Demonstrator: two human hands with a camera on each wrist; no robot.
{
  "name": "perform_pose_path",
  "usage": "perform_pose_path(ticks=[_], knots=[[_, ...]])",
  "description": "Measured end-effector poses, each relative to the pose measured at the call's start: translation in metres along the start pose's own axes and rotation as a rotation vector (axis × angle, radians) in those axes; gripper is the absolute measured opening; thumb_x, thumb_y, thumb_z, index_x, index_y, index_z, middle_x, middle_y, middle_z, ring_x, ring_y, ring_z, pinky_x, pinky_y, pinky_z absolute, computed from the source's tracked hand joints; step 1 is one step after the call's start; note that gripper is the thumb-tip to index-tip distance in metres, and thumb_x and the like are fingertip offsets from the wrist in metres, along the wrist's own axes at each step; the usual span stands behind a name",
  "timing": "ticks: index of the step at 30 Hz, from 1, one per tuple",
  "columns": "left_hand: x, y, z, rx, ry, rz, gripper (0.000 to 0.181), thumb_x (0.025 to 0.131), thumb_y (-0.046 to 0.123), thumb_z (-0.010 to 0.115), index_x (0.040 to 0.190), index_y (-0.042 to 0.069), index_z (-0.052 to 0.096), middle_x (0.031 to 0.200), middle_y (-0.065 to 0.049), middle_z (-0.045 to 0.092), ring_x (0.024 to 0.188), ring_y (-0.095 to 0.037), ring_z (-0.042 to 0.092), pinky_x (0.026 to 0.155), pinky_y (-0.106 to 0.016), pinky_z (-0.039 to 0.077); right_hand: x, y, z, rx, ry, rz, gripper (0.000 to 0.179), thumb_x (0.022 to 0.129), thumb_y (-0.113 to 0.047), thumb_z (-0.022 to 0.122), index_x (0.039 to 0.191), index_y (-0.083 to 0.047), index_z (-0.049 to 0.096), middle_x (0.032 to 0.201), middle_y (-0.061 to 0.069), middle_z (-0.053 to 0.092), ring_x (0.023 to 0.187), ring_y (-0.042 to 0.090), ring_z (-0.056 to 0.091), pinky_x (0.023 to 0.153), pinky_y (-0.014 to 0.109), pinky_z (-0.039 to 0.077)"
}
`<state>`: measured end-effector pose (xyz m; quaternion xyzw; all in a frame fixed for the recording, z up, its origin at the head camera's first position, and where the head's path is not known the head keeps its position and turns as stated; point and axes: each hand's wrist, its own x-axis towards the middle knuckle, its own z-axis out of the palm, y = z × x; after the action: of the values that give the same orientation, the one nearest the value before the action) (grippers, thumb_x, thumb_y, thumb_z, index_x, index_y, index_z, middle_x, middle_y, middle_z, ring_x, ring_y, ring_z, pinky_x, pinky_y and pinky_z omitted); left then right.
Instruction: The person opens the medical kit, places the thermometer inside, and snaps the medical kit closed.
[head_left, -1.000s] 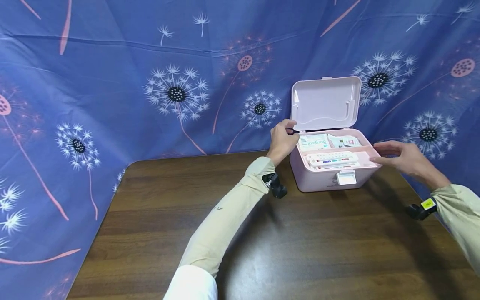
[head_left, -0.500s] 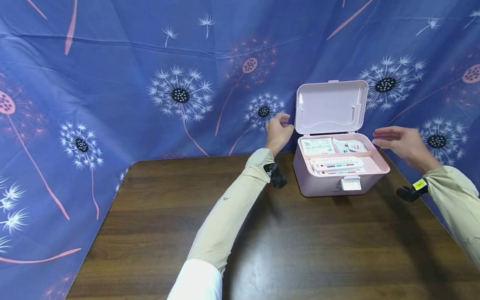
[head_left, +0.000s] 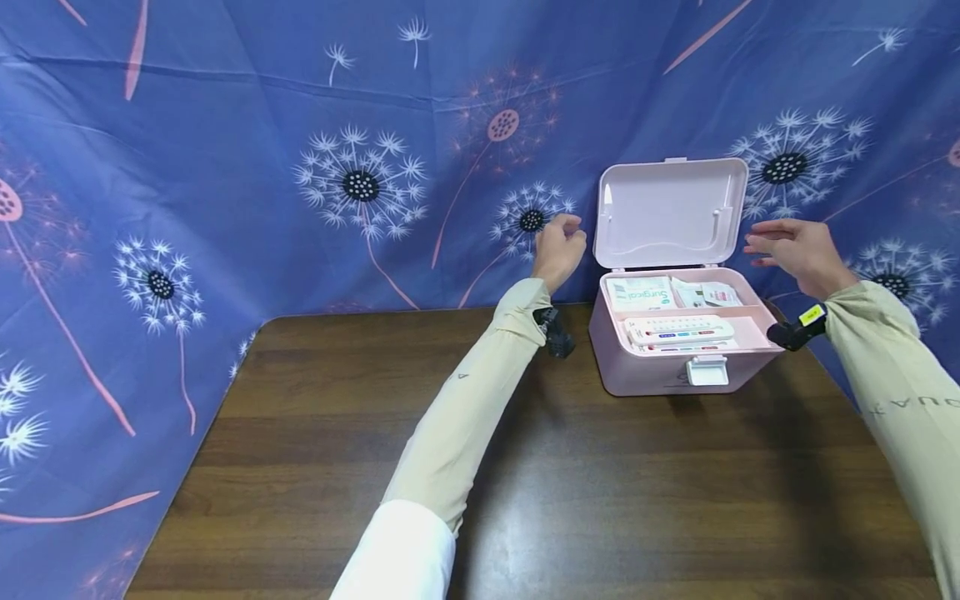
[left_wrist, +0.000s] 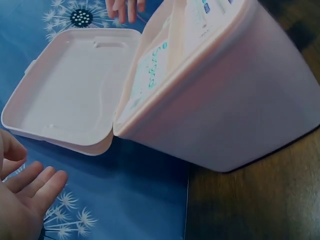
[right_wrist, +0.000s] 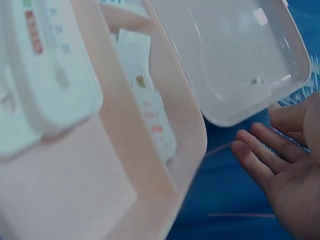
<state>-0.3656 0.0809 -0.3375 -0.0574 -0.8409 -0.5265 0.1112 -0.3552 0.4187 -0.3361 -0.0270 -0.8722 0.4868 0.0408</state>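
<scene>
A pink lidded storage box (head_left: 645,377) stands at the table's back right, its lid (head_left: 671,212) raised against the cloth. My left hand (head_left: 558,250) is just left of the lid, apart from it, with fingers loosely bent and nothing in them, as the left wrist view confirms. On the other side my right hand (head_left: 806,254) hovers off the lid's right edge, fingers relaxed and holding nothing. Inside the box, a white packet (head_left: 641,293) marked "Surgical" and another white packet (head_left: 708,293) fill the rear compartment. White thermometer-like strips (head_left: 678,329) lie in the front one.
A white latch (head_left: 707,371) hangs on the box's front. Behind the brown wooden table (head_left: 337,433) hangs a blue cloth (head_left: 262,192) with dandelion prints, close behind the lid. A black wrist camera (head_left: 555,333) sits on my left wrist.
My left hand has left the box's hinge corner and shifted up and left. My right hand has come off the box's right rim and risen beside the lid. The lid stays raised.
</scene>
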Motion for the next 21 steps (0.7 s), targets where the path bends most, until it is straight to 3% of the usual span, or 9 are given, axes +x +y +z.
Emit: perform_pose_path(ticks=[3,5,8,10,11,14,17,21], knots=[[0.0,0.001,0.004,0.029,-0.039,-0.037,0.034,0.091,0.014,0.051,0.122,0.01,0.062,0.114,-0.001,0.064,0.105,-0.014,0.057,0.085,-0.02,0.042,0.015,0.007,0.005,0.005,0.002,0.001,0.064,0.095,-0.033,0.052,0.142,0.006,0.032,0.127,0.013,0.053,0.084,-0.004,0.058,0.07,0.018,0.051],[-0.001,0.002,0.006,0.049,-0.087,-0.064,0.037,0.091,0.014,0.049,0.127,0.011,0.059,0.121,-0.001,0.062,0.113,-0.014,0.054,0.09,-0.021,0.04,0.029,0.019,0.009,0.071,0.006,0.0,0.063,0.094,-0.032,0.055,0.142,0.004,0.034,0.134,0.021,0.047,0.089,0.002,0.059,0.072,0.021,0.052],[-0.003,0.002,0.011,0.038,-0.184,-0.094,0.045,0.091,0.013,0.046,0.135,0.012,0.052,0.132,0.0,0.056,0.119,-0.014,0.051,0.093,-0.021,0.039,0.042,0.03,0.015,0.139,0.035,0.008,0.06,0.093,-0.029,0.058,0.141,0.001,0.038,0.127,0.018,0.054,0.096,0.009,0.059,0.073,0.024,0.052],[-0.004,0.002,0.013,-0.012,-0.237,-0.087,0.048,0.091,0.011,0.045,0.138,0.011,0.048,0.136,-0.001,0.053,0.116,-0.016,0.055,0.091,-0.021,0.042,0.041,0.027,0.02,0.132,0.048,0.008,0.058,0.094,-0.026,0.056,0.141,0.002,0.038,0.121,0.013,0.056,0.094,0.008,0.058,0.071,0.02,0.051],[-0.005,0.002,0.014,-0.044,-0.259,-0.082,0.049,0.091,0.009,0.044,0.139,0.01,0.047,0.137,-0.002,0.052,0.113,-0.018,0.057,0.089,-0.021,0.044,0.037,0.019,0.023,0.078,0.049,0.001,0.06,0.095,-0.027,0.052,0.143,0.005,0.033,0.122,0.015,0.054,0.093,0.006,0.056,0.071,0.018,0.05],[-0.005,0.002,0.017,-0.099,-0.276,-0.069,0.049,0.089,0.008,0.045,0.139,0.01,0.047,0.137,-0.001,0.052,0.112,-0.017,0.057,0.089,-0.022,0.043,0.023,-0.004,0.03,0.024,0.066,0.025,0.058,0.098,-0.025,0.044,0.143,0.009,0.029,0.123,0.016,0.05,0.089,0.0,0.052,0.069,0.011,0.046],[-0.005,0.002,0.018,-0.096,-0.245,-0.066,0.05,0.087,0.008,0.048,0.137,0.011,0.049,0.134,-0.001,0.054,0.118,-0.014,0.051,0.094,-0.022,0.039,0.015,-0.017,0.034,0.031,0.061,0.033,0.056,0.099,-0.022,0.04,0.142,0.011,0.027,0.125,0.018,0.046,0.088,-0.002,0.052,0.07,0.009,0.046],[-0.003,0.001,0.021,-0.128,-0.227,-0.084,0.056,0.082,0.005,0.052,0.137,0.012,0.047,0.132,-0.001,0.054,0.12,-0.015,0.049,0.095,-0.022,0.037,0.019,-0.013,0.034,0.069,0.057,0.078,0.059,0.1,-0.029,0.039,0.147,0.003,0.024,0.139,0.021,0.04,0.109,0.011,0.055,0.09,0.023,0.046]])
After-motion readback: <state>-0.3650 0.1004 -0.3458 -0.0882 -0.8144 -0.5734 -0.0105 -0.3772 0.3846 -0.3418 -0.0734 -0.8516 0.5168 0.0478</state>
